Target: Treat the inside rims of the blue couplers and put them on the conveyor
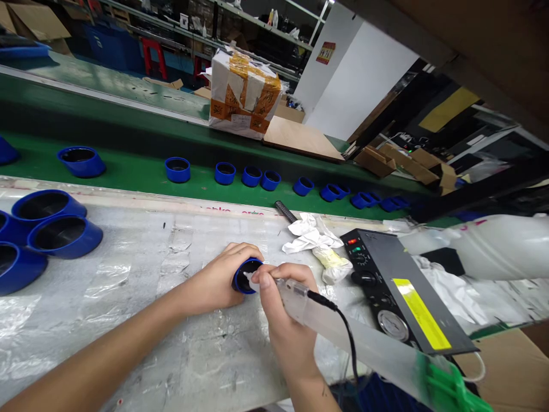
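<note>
My left hand point(221, 278) is wrapped round a blue ring-shaped cup point(237, 280) with a dark inside, holding it on the plastic-covered table point(206, 355). In my right hand point(281, 309) is a clear dispensing syringe point(355, 335) with a green cap at its back end and a black cable. Its pale tip points into the cup's opening, and whether it touches the inside I cannot tell. Several more blue cups point(64, 236) stand close together at the left of the table.
Several blue cups point(178, 170) sit in a row on a green conveyor belt point(137, 177). A black dispenser box with a gauge point(412, 292) is at the right, near crumpled white tissue point(311, 233) and a white plastic jug point(506, 246). A taped carton point(244, 94) stands behind.
</note>
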Demonstrator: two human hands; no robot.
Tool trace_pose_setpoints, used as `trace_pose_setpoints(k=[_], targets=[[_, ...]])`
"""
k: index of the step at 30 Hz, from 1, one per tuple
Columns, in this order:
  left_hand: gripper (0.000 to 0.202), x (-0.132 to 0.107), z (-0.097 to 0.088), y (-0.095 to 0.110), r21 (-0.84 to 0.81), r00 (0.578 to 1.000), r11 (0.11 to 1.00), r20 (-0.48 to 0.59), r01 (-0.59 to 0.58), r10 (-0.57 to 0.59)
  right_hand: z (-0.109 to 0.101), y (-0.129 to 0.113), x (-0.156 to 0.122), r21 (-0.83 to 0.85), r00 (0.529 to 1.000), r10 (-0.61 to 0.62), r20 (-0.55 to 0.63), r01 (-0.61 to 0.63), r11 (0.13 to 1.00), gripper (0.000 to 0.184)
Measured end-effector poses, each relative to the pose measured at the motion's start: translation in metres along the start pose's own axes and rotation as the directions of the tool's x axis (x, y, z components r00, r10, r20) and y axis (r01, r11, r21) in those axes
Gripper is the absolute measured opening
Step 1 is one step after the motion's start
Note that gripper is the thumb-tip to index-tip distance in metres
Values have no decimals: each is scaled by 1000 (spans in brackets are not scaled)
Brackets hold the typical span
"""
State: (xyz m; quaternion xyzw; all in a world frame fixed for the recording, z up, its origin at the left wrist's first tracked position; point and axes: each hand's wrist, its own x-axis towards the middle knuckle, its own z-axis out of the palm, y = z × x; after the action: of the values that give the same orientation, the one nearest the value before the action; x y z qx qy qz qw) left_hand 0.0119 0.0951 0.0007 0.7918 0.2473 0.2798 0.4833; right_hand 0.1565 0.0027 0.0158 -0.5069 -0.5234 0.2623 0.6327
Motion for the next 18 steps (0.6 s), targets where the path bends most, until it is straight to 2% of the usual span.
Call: trace_pose_setpoints(k=[11, 18], targets=[[51, 0, -1, 3, -44, 1000, 999, 9, 6, -6, 2, 3, 6, 31, 998, -42, -53, 44, 999, 11], [61, 0, -1, 2, -47, 1000, 999, 13, 19, -18, 1, -2, 14, -5, 992, -87, -89, 86, 996, 12]])
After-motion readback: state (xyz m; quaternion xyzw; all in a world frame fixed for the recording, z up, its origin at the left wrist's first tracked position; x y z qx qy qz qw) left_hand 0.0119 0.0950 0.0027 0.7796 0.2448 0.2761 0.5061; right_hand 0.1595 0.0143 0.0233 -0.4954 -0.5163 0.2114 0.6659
